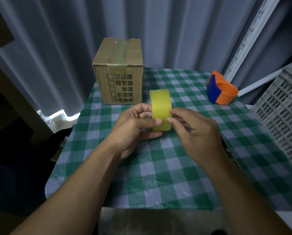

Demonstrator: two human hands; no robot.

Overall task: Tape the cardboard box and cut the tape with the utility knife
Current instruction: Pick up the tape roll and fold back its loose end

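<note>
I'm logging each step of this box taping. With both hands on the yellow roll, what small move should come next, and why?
Probably peel the tape end free: the left hand holds the yellow tape roll while the right hand pinches at its surface, and no loose strip reaches the cardboard box yet.

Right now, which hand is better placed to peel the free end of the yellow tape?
The right hand. Its fingertips already pinch at the outer face of the tape roll, while the left hand grips the roll and steadies it above the table.
</note>
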